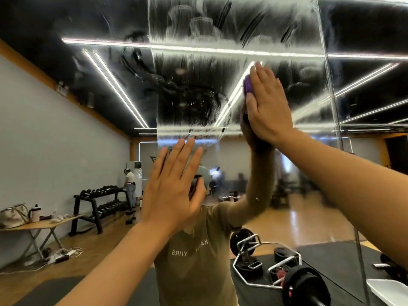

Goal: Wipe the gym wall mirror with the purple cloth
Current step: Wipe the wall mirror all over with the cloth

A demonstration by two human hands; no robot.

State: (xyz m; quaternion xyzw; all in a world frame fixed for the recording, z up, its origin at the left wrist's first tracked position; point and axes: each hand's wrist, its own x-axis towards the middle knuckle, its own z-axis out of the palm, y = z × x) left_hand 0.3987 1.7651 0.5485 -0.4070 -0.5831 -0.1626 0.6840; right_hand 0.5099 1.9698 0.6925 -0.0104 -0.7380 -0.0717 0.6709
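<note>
The wall mirror fills the view straight ahead, its upper panel streaked with wet smears. My right hand is raised high and presses flat on the purple cloth, pinning it to the glass; only a small purple edge shows left of my fingers. My left hand rests lower on the mirror, palm flat, fingers apart, holding nothing. My own reflection in an olive shirt stands behind both hands.
A vertical mirror seam runs to the right of my right hand. The reflection shows a dumbbell rack, a folding table with bags, a person by the rack, and a hex bar with plates on black mats.
</note>
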